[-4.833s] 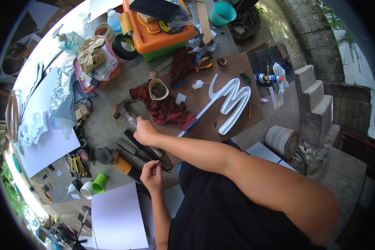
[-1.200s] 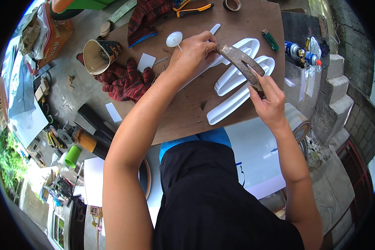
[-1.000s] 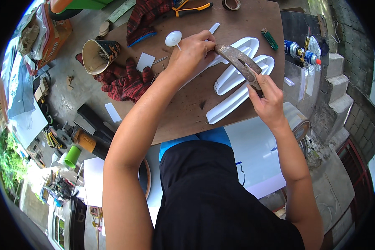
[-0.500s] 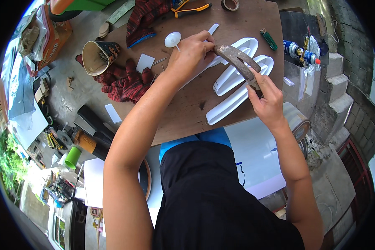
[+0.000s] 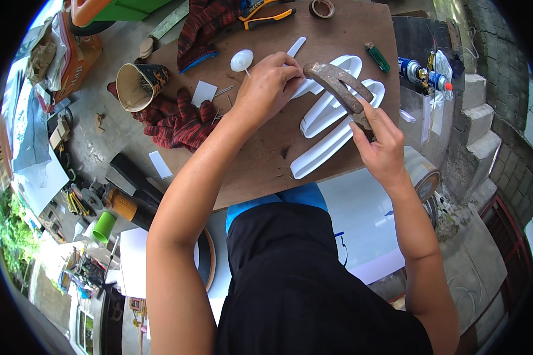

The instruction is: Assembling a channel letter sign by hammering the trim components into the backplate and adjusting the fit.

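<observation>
My right hand (image 5: 380, 142) grips a claw hammer (image 5: 337, 86) close under its rusty head. The hammer's striking end is right beside the fingertips of my left hand (image 5: 271, 83). Those left fingers are pinched together over a white plastic strip (image 5: 296, 46); whatever is between them is hidden. To the right lie white channel-shaped plastic pieces (image 5: 320, 152), some bent into long loops, partly behind the hammer. A round white cap on a thin stem (image 5: 241, 60) is just left of my left hand.
Red-black knit gloves (image 5: 180, 121), a tub (image 5: 141, 86), a white card (image 5: 204, 93) and loose nails are left on the brown board (image 5: 249, 177). Pliers (image 5: 269, 18), a tape roll (image 5: 322, 8) and a green lighter (image 5: 377, 57) lie farther away. Spray cans (image 5: 411, 69) stand right.
The view has shifted slightly. My left hand has edged a little left and down, while the right hand keeps the hammer at nearly the same spot.
</observation>
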Tool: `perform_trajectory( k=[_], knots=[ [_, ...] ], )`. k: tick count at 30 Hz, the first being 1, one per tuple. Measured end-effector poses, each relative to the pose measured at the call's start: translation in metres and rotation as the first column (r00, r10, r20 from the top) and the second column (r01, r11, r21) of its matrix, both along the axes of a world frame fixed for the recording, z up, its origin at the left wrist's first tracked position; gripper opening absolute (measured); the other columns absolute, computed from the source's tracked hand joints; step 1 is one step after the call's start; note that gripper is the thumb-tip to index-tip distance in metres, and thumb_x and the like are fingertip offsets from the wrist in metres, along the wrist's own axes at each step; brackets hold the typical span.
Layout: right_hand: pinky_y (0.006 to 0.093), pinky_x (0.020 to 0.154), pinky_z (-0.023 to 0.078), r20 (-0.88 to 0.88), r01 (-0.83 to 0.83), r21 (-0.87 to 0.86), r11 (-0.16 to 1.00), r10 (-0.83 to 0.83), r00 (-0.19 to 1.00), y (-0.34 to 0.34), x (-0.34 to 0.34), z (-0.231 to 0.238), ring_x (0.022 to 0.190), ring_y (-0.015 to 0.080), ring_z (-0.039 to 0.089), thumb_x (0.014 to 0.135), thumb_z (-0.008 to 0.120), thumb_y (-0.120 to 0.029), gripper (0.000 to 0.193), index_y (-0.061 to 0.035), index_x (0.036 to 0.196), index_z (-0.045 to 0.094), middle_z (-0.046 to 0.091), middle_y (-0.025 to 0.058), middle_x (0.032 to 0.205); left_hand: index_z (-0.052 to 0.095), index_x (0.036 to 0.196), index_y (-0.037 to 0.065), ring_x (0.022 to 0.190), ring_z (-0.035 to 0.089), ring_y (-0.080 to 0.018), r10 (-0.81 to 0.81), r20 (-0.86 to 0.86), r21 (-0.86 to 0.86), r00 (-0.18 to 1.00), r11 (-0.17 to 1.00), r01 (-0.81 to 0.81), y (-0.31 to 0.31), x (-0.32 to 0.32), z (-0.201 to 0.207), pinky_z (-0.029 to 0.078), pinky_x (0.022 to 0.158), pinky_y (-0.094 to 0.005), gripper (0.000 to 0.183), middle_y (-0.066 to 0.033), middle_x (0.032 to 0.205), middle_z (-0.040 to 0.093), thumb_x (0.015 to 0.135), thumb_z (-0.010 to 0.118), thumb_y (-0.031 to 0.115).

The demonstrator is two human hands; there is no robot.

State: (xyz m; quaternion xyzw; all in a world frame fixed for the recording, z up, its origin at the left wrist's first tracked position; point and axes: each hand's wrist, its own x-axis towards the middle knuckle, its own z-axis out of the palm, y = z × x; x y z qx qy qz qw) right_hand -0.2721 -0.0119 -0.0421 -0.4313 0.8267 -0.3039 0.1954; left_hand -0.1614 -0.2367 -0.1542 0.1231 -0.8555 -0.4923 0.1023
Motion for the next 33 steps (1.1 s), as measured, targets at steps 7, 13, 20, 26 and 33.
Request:
perform_trajectory(
  k=[7,13,20,26,33],
  knots=[
    [0.0391,0.067,0.055,0.011,0.015,0.042,0.999,-0.015,1.000,-0.003,0.002,0.009,0.078,0.0340,0.070,0.087,0.073,0.000,0.047,-0.0001,0.133,0.062,0.067,0.0184,0.095,0.079,0.095,0.006,0.092,0.070,-0.0275,0.011,0.046,-0.047,0.999,0.999,-0.009,0.002,-0.006,-0.001,0.056,0.079,-0.0388,0.013,-0.0043,0.104,0.072,0.084,0.078,0.012],
    [0.0401,0.066,0.055,-0.007,-0.016,0.035,0.999,0.016,1.000,-0.003,0.002,0.000,0.075,0.0336,0.069,0.087,0.073,0.000,0.049,0.0004,0.134,0.061,0.066,0.0177,0.094,0.079,0.094,0.007,0.093,0.069,-0.0265,0.000,0.050,-0.071,0.999,0.997,0.003,0.000,-0.006,-0.003,0.056,0.080,-0.0389,0.013,-0.0018,0.103,0.073,0.082,0.077,0.010],
    [0.0400,0.064,0.055,-0.022,-0.036,0.004,0.999,0.036,0.999,0.000,0.003,-0.005,0.074,0.0328,0.069,0.086,0.073,0.001,0.049,0.0025,0.134,0.061,0.065,0.0173,0.091,0.078,0.093,0.007,0.092,0.070,-0.0262,0.008,0.066,-0.082,0.998,0.997,-0.002,0.001,-0.007,-0.002,0.056,0.079,-0.0388,0.013,-0.0009,0.102,0.072,0.080,0.077,0.010],
    [0.0411,0.067,0.056,-0.008,-0.015,0.032,0.999,0.015,1.000,0.004,0.004,-0.005,0.075,0.0341,0.069,0.085,0.074,0.001,0.050,0.0037,0.133,0.061,0.066,0.0179,0.092,0.078,0.093,0.007,0.091,0.070,-0.0262,0.010,0.066,-0.089,0.998,0.996,-0.004,0.002,-0.008,-0.002,0.056,0.078,-0.0387,0.013,-0.0012,0.102,0.072,0.079,0.077,0.010],
    [0.0409,0.067,0.056,-0.004,-0.007,0.012,1.000,0.007,1.000,0.004,0.005,-0.002,0.077,0.0352,0.070,0.086,0.073,0.002,0.049,0.0036,0.133,0.061,0.067,0.0191,0.095,0.078,0.094,0.007,0.089,0.070,-0.0267,0.000,0.048,-0.113,0.999,0.994,0.005,0.001,-0.008,-0.003,0.057,0.077,-0.0386,0.015,-0.0018,0.101,0.073,0.080,0.077,0.009]
  ],
)
